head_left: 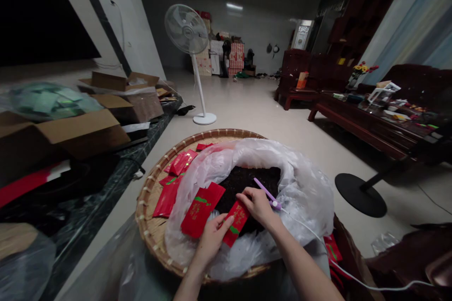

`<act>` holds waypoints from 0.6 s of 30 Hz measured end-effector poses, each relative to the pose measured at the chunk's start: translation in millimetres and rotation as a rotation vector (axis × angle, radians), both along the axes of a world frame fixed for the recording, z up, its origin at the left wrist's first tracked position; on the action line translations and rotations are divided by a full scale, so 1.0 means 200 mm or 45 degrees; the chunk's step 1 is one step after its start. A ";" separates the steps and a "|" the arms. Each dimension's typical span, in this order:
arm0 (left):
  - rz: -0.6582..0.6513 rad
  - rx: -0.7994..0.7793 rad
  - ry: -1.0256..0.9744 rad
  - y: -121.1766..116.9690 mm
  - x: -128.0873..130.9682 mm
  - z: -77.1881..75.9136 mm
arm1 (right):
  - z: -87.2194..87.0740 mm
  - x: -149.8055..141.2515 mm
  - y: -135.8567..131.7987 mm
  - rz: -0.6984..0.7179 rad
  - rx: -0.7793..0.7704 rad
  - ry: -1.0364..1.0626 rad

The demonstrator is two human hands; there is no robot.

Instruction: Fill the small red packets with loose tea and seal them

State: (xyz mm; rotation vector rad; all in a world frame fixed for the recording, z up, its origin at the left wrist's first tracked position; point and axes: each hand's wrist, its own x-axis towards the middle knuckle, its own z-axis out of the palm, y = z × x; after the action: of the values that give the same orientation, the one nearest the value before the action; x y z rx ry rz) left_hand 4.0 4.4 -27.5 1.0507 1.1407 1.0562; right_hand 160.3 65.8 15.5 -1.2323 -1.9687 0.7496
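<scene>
Between my two hands is a small red packet [236, 225] with gold characters and a green mark. My left hand [213, 235] pinches its left edge with the thumb on top, while my right hand [257, 203] grips its upper end. Another red packet [201, 210] lies flat on the plastic just left of my left hand. Beneath my hands, an open clear plastic bag [303, 188] holds dark loose leaf-like material [243, 181]. A purple corded sealer-like tool [266, 193] rests on the bag beside my right hand.
The bag sits in a round woven bamboo tray [150, 197], with several filled red packets [167, 197] at its left. A white cord [353, 270] runs off right. Open cardboard boxes [84, 127] stand left, a white fan [199, 80] ahead, and a black stand base [360, 195] right.
</scene>
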 end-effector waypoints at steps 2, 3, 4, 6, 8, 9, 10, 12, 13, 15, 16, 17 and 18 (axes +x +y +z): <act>-0.009 0.007 0.009 0.00 0.00 0.00 | -0.02 -0.01 0.00 -0.026 0.032 0.047; -0.013 0.013 0.014 0.00 0.00 0.00 | -0.03 -0.01 0.01 -0.034 0.039 0.085; -0.014 0.023 0.018 0.00 0.00 0.00 | -0.03 -0.01 0.01 -0.044 0.025 0.134; 0.005 0.038 0.025 0.01 0.00 0.00 | -0.05 0.02 0.01 -0.058 -0.098 0.263; 0.042 0.033 0.008 0.01 0.01 0.01 | -0.05 0.05 0.00 -0.019 -0.362 0.388; 0.073 0.024 -0.008 0.01 0.01 0.01 | -0.05 0.06 0.00 0.028 -0.511 0.420; 0.117 0.013 -0.030 0.01 0.01 0.01 | -0.04 0.08 -0.01 0.076 -0.638 0.435; 0.253 -0.014 -0.118 0.01 0.02 0.01 | -0.01 0.13 -0.02 0.110 -0.750 0.475; 0.339 -0.032 -0.190 0.01 0.02 0.00 | 0.01 0.14 -0.01 0.071 -0.725 0.530; 0.476 -0.066 -0.350 0.02 0.02 -0.02 | 0.08 0.15 -0.01 -0.080 -0.594 0.716; 0.502 -0.070 -0.402 0.03 0.02 -0.03 | 0.11 0.13 -0.02 -0.150 -0.518 0.809; 0.499 -0.065 -0.425 0.03 0.03 -0.05 | 0.15 0.09 -0.04 -0.182 -0.470 0.876; 0.479 -0.050 -0.420 0.04 0.03 -0.07 | 0.19 0.04 -0.06 -0.170 -0.447 0.912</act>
State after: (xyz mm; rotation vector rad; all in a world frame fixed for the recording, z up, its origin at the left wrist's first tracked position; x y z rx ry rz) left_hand 9.8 12.0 -40.5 0.6095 1.1030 1.4370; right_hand 167.8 53.4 53.4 -1.0640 -1.1928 1.2905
